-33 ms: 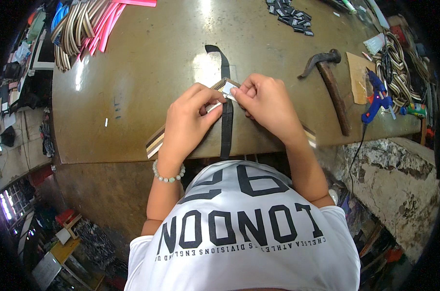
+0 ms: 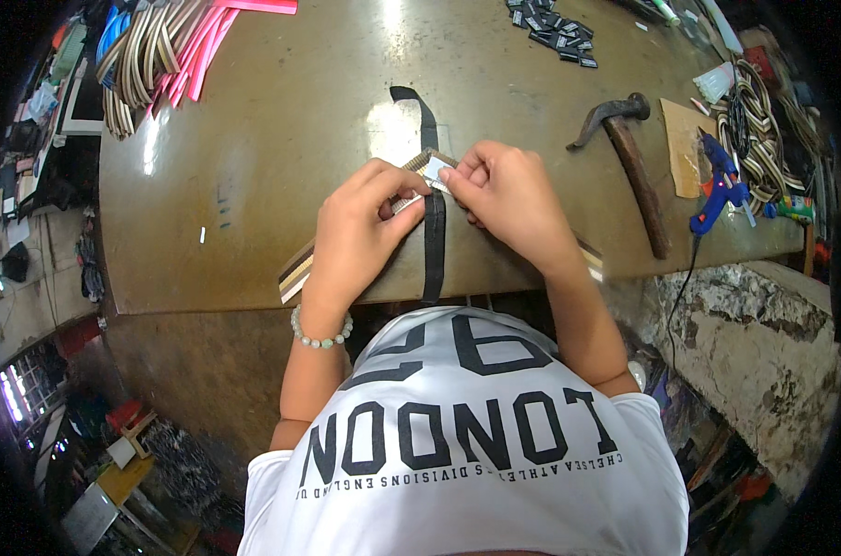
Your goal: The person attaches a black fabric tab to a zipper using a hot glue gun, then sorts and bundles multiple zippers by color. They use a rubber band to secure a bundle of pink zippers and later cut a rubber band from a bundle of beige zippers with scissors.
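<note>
A striped webbing strap (image 2: 297,273) in brown, tan and white bends to a peak in front of me, its two ends showing outside my forearms. Beneath it a black strap (image 2: 433,246) runs from the table's near edge to a curled far end. On the peak sits a small white patch (image 2: 435,170). My left hand (image 2: 367,218) pinches the striped strap at the patch's left side. With thumb on the patch's right edge, my right hand (image 2: 513,195) grips it, the other fingers curled and partly hidden.
To the right lie a hammer (image 2: 635,171), brown card (image 2: 678,153) and a blue glue gun (image 2: 720,190) with its cord over the table edge. Black small pieces (image 2: 559,37) are heaped at the far side. Striped straps (image 2: 156,46) and pink strips (image 2: 203,56) hang together far left.
</note>
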Demonstrator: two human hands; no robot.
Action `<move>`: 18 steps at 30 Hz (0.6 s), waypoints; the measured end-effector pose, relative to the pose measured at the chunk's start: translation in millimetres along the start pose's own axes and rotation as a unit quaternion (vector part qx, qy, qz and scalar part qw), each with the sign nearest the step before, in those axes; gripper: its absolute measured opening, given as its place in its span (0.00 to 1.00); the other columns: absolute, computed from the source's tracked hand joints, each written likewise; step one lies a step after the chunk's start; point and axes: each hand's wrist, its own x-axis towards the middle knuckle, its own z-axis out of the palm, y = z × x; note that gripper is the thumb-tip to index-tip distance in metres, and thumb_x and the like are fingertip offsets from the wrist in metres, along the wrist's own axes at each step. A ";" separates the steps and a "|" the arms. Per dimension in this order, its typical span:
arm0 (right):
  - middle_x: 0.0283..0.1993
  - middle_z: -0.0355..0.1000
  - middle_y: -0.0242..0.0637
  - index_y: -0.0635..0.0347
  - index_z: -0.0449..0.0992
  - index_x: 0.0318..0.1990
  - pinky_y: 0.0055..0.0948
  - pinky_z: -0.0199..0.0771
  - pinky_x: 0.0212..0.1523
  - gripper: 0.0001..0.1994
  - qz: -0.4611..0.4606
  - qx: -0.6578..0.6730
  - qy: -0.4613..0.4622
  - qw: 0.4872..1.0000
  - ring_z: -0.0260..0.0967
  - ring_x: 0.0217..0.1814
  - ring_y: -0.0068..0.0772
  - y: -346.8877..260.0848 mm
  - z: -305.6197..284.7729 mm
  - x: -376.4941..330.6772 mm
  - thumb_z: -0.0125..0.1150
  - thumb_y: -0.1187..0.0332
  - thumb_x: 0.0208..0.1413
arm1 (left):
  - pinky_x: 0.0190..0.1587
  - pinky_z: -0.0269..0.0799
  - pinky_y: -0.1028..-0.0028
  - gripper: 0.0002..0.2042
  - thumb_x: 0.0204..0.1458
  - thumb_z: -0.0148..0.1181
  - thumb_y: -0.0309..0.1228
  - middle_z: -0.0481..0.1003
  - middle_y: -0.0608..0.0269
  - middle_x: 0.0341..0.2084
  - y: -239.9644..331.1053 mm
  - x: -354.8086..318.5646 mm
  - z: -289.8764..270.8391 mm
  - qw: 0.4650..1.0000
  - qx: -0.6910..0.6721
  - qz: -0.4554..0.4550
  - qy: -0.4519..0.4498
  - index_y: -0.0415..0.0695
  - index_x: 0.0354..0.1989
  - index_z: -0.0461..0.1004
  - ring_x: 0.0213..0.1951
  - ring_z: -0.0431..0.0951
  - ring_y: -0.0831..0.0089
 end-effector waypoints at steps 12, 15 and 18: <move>0.18 0.69 0.34 0.65 0.71 0.35 0.24 0.66 0.20 0.09 0.025 -0.007 0.004 1.000 0.68 0.18 0.22 -5.2 -2.2 -2.4 0.63 0.70 0.51 | 0.27 0.66 0.75 0.10 0.43 0.65 0.27 0.71 0.63 0.20 1.7 12.8 8.5 0.994 0.004 -0.096 0.050 0.41 0.35 0.75 0.22 0.69 0.74; 0.24 0.69 0.35 0.61 0.69 0.45 0.25 0.66 0.23 0.16 -0.063 -0.002 0.009 0.998 0.66 0.22 0.23 -17.5 -6.3 -11.5 0.62 0.74 0.48 | 0.28 0.68 0.66 0.13 0.41 0.67 0.32 0.71 0.61 0.19 2.5 13.9 6.9 0.991 0.039 -0.120 0.044 0.43 0.35 0.74 0.24 0.73 0.63; 0.36 0.69 0.47 0.62 0.69 0.47 0.33 0.69 0.34 0.18 -0.127 -0.012 -0.023 0.992 0.70 0.36 0.41 -26.2 -10.0 -14.5 0.62 0.76 0.46 | 0.28 0.69 0.66 0.13 0.42 0.66 0.31 0.72 0.61 0.19 2.5 13.4 5.4 0.991 0.041 -0.116 0.047 0.44 0.37 0.74 0.24 0.74 0.62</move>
